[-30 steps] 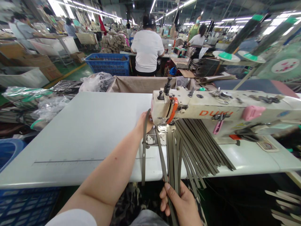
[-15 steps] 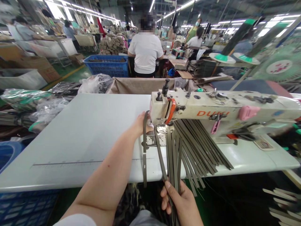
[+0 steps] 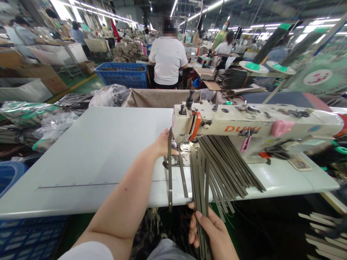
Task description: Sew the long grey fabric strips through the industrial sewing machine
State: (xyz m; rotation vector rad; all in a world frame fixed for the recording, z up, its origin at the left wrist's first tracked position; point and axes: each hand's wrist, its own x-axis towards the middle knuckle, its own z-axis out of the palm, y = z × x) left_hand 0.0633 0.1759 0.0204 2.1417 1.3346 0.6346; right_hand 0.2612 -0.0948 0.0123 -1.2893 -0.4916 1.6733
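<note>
My left hand point(image 3: 162, 143) is at the needle end of the sewing machine point(image 3: 217, 121), its fingers partly hidden behind a dark olive strip point(image 3: 170, 169). That strip hangs from the hand over the front of the table, and the hand appears closed on it. Just below my left thumb, a separate short strip point(image 3: 183, 178) lies on the metal plate and table. My right hand point(image 3: 208, 225), below the table's front edge, is closed around a bundle of long olive strips point(image 3: 200, 187). The bundle's upper ends reach up beside the presser foot.
More strips point(image 3: 230, 169) fan out under the machine arm. A ruler scale point(image 3: 81, 186) is marked on the white table point(image 3: 108, 144). Thread cones point(image 3: 271, 47) stand at the right. Plastic-wrapped bundles point(image 3: 54, 122) lie at the left. A person point(image 3: 168, 57) sits ahead beside a blue basket point(image 3: 121, 76).
My right hand has let go of the single short strip, whose lower end now rests at the table edge. The strip at my left hand has straightened and shifted slightly right.
</note>
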